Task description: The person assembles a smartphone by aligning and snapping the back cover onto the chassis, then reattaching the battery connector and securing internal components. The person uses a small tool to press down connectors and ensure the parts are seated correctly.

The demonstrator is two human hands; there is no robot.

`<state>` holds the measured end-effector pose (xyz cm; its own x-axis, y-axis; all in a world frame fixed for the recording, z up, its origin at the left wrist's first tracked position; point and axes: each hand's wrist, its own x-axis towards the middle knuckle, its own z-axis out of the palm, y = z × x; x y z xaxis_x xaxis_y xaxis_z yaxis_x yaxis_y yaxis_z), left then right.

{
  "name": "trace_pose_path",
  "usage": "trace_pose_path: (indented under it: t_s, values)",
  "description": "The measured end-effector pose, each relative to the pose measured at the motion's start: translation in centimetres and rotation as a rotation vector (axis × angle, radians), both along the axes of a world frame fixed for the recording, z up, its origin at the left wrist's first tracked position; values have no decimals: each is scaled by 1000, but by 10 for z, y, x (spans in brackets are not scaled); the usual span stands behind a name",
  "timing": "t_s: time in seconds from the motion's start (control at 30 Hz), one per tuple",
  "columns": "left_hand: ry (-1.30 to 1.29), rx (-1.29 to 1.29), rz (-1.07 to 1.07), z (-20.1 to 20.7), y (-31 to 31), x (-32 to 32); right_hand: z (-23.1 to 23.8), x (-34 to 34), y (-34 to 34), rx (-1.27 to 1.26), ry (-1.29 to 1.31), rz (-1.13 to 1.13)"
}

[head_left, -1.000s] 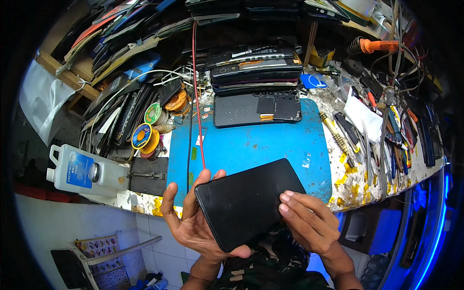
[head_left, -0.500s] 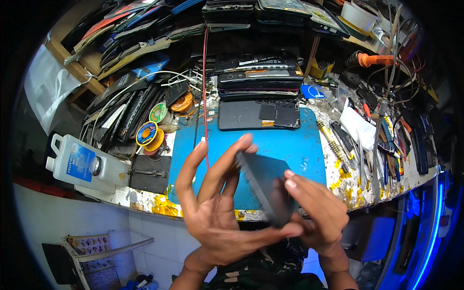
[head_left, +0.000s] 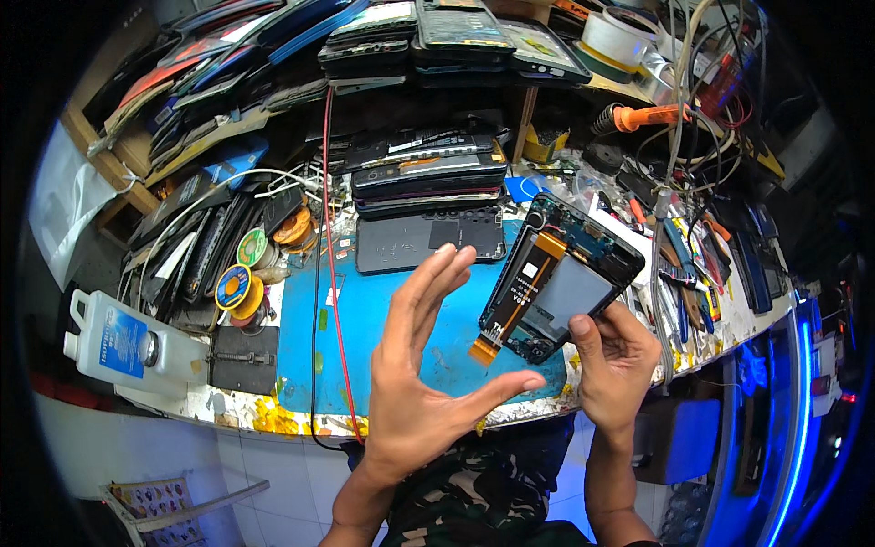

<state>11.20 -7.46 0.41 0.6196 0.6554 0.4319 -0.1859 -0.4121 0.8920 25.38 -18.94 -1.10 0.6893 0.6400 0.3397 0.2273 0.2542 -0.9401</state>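
In my right hand [head_left: 615, 374] is an opened smartphone [head_left: 583, 290], gripped by its lower right edge with the thumb on top. It is tilted, its bare inside facing up, with circuit boards and a grey central area showing. A dark flex cable [head_left: 524, 296] with gold ends runs along its left part, one end sticking out past the lower edge. My left hand [head_left: 415, 401] hovers just left of the phone, thumb and fingers spread wide, holding nothing. Beneath both hands lies a blue work mat [head_left: 301, 328].
Behind the mat, a dark phone housing [head_left: 387, 242] lies before stacked phones [head_left: 428, 182]. Solder spools [head_left: 239, 290] and a white jug [head_left: 114, 337] stand left. Hand tools [head_left: 679, 264] crowd the right, below an orange-handled soldering iron [head_left: 647, 117]. A red cable [head_left: 333, 310] crosses the mat.
My right hand has lifted the phone up and to the right, turning its inside and flex cable into view. My left hand has come away from it. The view has shifted too.
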Motion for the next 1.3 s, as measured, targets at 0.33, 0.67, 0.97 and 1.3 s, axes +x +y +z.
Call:
trace_pose_path:
  t_s: [0.33, 0.67, 0.97, 1.3]
  values:
    - [9, 44, -23, -7, -4, 9, 5, -4, 1, -49, -21, -43]
    - [-221, -225, 96, -31, -32, -15, -3, -36, 8, 93, -778, 115]
    - [-611, -861, -117, -34, -27, -29, 21, -35, -17, 94, -453, 364]
    - [-912, -1734, -798, -41, -48, -33, 11, -44, -40, 152, -608, 288]
